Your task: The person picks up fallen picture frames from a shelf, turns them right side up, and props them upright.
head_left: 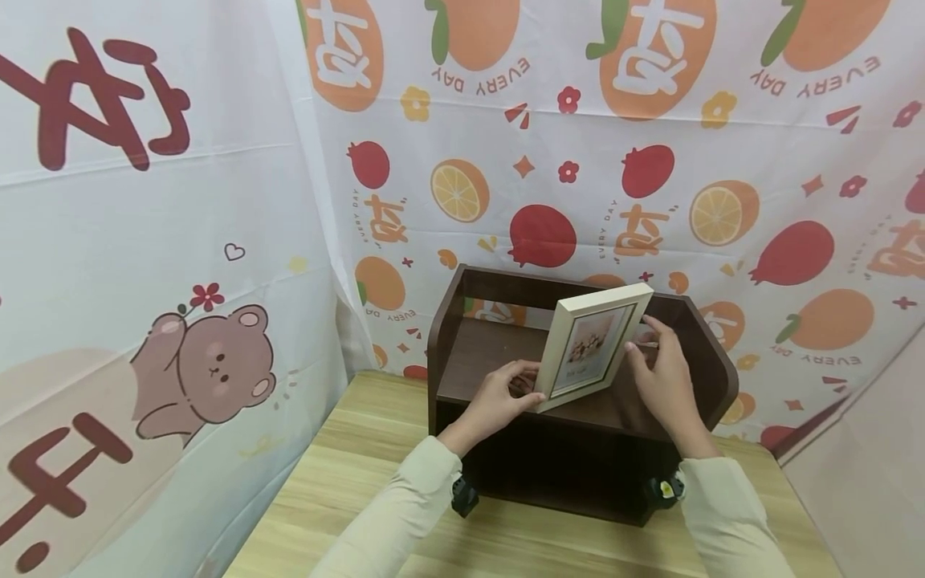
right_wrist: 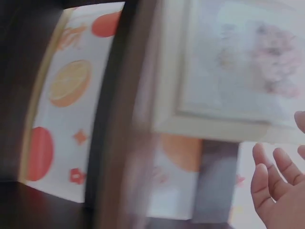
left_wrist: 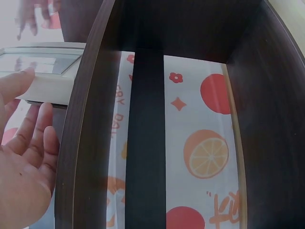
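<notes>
A cream picture frame with a printed picture behind its clear front stands tilted over the top shelf of a dark brown desktop shelf. My left hand pinches the frame's lower left edge, thumb in front and fingers behind. In the left wrist view, the left hand has its thumb over the frame's side. By the frame's right edge is my right hand, its fingers loosely bent. The right wrist view shows the right hand apart from the blurred frame.
The shelf stands on a wood-grain table, its dark lower compartment facing me. Behind it hangs a fruit-print cloth. A bear-print cloth hangs to the left. A pale panel lies at the right.
</notes>
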`<control>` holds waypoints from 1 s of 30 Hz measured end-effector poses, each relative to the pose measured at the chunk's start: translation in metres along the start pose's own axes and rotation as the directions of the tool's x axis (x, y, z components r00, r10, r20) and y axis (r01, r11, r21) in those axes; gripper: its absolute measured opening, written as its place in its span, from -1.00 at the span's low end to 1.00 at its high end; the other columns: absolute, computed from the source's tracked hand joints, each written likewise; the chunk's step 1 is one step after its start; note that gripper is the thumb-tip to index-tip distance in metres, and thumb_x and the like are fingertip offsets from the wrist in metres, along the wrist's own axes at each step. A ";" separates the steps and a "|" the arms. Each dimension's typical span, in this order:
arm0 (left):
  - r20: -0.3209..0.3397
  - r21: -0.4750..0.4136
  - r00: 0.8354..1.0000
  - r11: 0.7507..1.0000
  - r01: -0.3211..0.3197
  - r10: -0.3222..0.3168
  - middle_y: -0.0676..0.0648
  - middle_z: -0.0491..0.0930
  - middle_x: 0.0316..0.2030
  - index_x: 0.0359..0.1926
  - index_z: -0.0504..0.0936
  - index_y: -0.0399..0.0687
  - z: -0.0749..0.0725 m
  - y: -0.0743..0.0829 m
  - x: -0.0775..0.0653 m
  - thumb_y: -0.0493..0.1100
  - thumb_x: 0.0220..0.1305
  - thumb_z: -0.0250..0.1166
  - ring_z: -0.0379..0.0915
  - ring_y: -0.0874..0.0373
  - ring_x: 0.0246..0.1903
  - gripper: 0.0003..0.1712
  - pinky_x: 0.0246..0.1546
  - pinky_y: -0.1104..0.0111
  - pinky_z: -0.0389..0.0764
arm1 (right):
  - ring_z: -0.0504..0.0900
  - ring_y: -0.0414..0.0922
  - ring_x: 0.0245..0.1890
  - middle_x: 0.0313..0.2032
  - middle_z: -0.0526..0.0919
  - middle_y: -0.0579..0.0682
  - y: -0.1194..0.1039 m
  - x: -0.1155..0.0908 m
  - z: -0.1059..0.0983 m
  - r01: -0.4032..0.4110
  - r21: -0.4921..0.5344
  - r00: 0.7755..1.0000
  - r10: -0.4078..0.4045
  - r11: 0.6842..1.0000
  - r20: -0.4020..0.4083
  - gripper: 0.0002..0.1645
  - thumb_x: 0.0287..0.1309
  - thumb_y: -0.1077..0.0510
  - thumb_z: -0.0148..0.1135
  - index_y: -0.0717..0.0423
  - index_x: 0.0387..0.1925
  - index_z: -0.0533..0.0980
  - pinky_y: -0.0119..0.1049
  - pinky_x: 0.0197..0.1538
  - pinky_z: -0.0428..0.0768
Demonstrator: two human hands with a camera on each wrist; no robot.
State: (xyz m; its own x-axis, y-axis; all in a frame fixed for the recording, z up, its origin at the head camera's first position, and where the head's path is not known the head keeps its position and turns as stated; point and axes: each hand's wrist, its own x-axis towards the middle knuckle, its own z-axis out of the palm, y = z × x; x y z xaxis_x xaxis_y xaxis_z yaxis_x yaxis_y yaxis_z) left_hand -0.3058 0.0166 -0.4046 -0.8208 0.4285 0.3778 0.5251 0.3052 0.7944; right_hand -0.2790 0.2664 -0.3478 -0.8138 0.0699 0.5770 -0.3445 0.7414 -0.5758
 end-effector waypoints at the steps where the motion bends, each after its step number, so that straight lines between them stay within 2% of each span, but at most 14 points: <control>1: 0.001 0.000 1.000 1.000 -0.002 0.002 -0.06 0.60 -0.07 0.18 0.53 -0.01 0.000 0.000 0.000 -0.14 0.24 0.34 0.56 0.14 -0.18 -0.52 -0.14 0.38 0.58 | 0.57 0.15 -0.09 -0.01 0.43 0.27 -0.006 0.000 -0.003 0.007 -0.005 1.000 -0.007 1.000 -0.011 -0.38 0.38 0.15 0.06 0.22 0.39 0.16 -0.08 -0.16 0.54; 7: 0.007 0.005 1.000 1.000 0.001 -0.001 -0.06 0.60 -0.07 0.19 0.52 0.01 0.000 -0.001 -0.003 -0.15 0.24 0.34 0.57 0.15 -0.17 -0.52 -0.12 0.37 0.58 | 0.64 0.15 -0.21 -0.06 0.49 0.22 -0.041 0.000 -0.010 0.047 -0.010 0.999 -0.047 0.999 -0.021 -0.33 0.38 0.03 0.09 0.15 0.39 0.16 -0.13 -0.28 0.53; 12: 0.006 0.010 1.000 1.000 -0.011 0.011 -0.08 0.61 -0.07 0.18 0.53 -0.01 0.000 0.000 -0.003 -0.13 0.26 0.31 0.58 0.12 -0.17 -0.54 -0.14 0.38 0.59 | 0.65 0.07 -0.30 -0.12 0.53 0.17 -0.069 -0.003 -0.009 0.087 -0.027 0.995 -0.086 0.996 0.045 -0.27 0.35 0.00 0.12 0.10 0.42 0.11 -0.21 -0.39 0.51; 17: -0.001 0.009 1.000 1.000 -0.015 0.015 -0.09 0.61 -0.07 0.17 0.53 -0.02 -0.001 0.001 -0.004 -0.13 0.26 0.31 0.59 0.11 -0.18 -0.55 -0.16 0.38 0.59 | 0.58 -0.06 -0.36 -0.18 0.57 0.09 -0.091 0.000 -0.006 0.087 -0.074 0.988 -0.076 0.993 0.135 -0.16 0.31 -0.07 0.17 0.06 0.46 0.05 -0.28 -0.42 0.47; 22: -0.001 0.009 1.000 1.000 -0.010 0.010 -0.08 0.61 -0.06 0.18 0.53 -0.01 0.000 0.002 -0.005 -0.14 0.27 0.30 0.59 0.11 -0.18 -0.55 -0.17 0.39 0.59 | 0.56 -0.08 -0.38 -0.23 0.58 0.08 -0.099 0.002 0.002 0.054 -0.125 0.979 -0.027 0.991 0.204 -0.12 0.29 -0.13 0.17 0.01 0.48 0.02 -0.30 -0.48 0.42; 30: -0.013 -0.001 1.000 1.000 -0.008 0.008 -0.09 0.61 -0.04 0.19 0.52 0.01 0.002 0.002 -0.006 -0.16 0.25 0.32 0.58 0.11 -0.20 -0.53 -0.21 0.40 0.59 | 0.52 -0.09 -0.45 -0.24 0.58 0.06 -0.100 0.003 0.009 0.027 -0.148 0.988 -0.004 0.989 0.153 -0.13 0.27 -0.13 0.20 -0.05 0.46 0.04 -0.30 -0.54 0.38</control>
State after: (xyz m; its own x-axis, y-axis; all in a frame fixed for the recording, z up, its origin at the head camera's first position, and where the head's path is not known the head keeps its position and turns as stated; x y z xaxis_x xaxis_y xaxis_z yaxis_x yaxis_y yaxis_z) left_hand -0.2995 0.0163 -0.4060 -0.8192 0.4202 0.3904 0.5317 0.3011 0.7916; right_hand -0.2515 0.1866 -0.2941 -0.8742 -0.0360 0.4843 -0.2936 0.8335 -0.4681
